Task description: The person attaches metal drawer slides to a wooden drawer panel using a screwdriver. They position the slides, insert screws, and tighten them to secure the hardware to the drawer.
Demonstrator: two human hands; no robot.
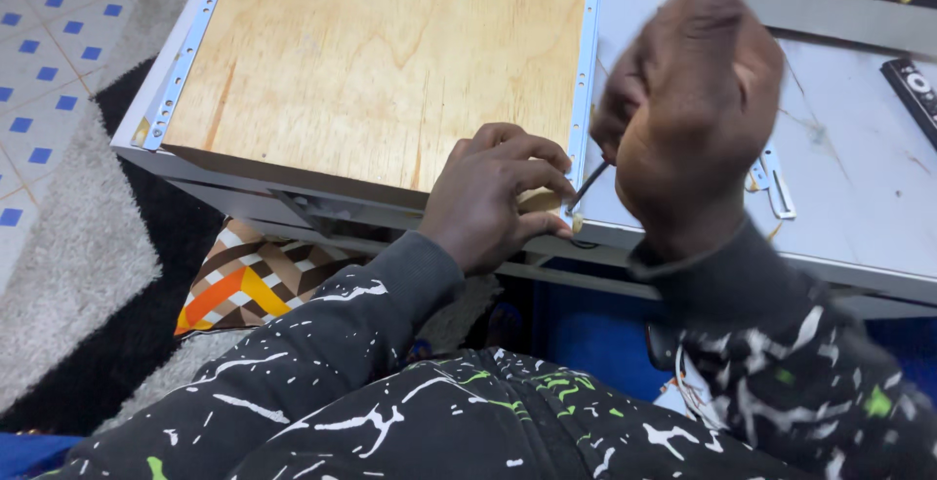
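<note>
Left hand (493, 197) curled, pressing on the near corner of the plywood drawer bottom (381, 60) | right hand (688, 100) closed round a screwdriver (589, 187), tip at the white metal slide rail (584, 80) | patterned cushion (249, 285) below the drawer

**Dark Splattered Sleeves and Two Bare Hands**

The person wears a dark grey top with long sleeves. The cloth has white paint-like splashes and streaks all over it. There are small bright green spots here and there too. The left sleeve (322, 343) ends in a plain dark cuff with no splashes. The right sleeve (791, 363) has the same kind of cuff. The left hand (493, 197) is bare, with no glove or ring. The right hand (688, 100) is bare too and looks a bit blurry.
</note>
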